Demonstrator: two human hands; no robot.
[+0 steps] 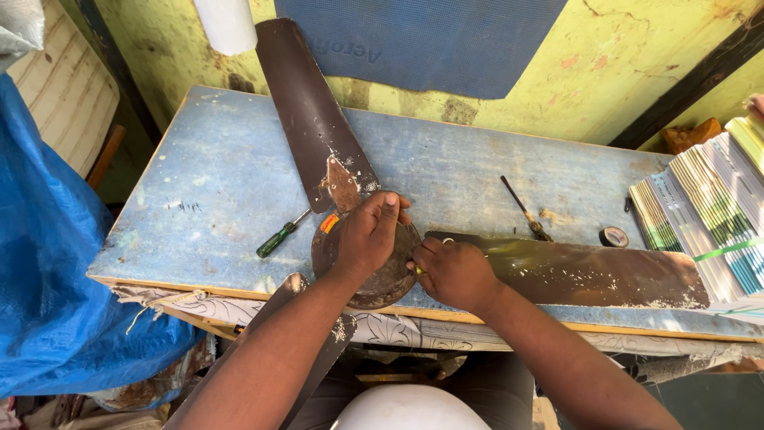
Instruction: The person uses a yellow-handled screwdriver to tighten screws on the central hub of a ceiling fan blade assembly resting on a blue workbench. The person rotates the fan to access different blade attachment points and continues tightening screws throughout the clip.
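From the head camera, you're looking straight down at a brown ceiling fan motor hub (374, 275), sitting at the near edge of the worn blue table (223, 175). Your left hand (368, 232) is spread flat over the top of the hub, fingers curled around its far rim, pinning it down. Your right hand (452, 271) is closed in a tight pinch against the hub's right side, right where the right blade (589, 275) joins; something small and yellowish shows at your fingertips, too small to tell what.

That hub looks like heavy, rigid metal, dusty and a bit rusty, so it should sit firm under your palm and grip well by the rim. The blades are another story: long, thin, likely to flex and lever the whole thing, so the hub is the place to hold. One blade (306, 111) runs away from you up toward the yellow wall, another (278, 342) hangs over the table edge toward your lap.

Nearby: a green-handled screwdriver (278, 236) left of the hub, a slim dark tool (524, 209) and a roll of black tape (613, 236) off to the right.
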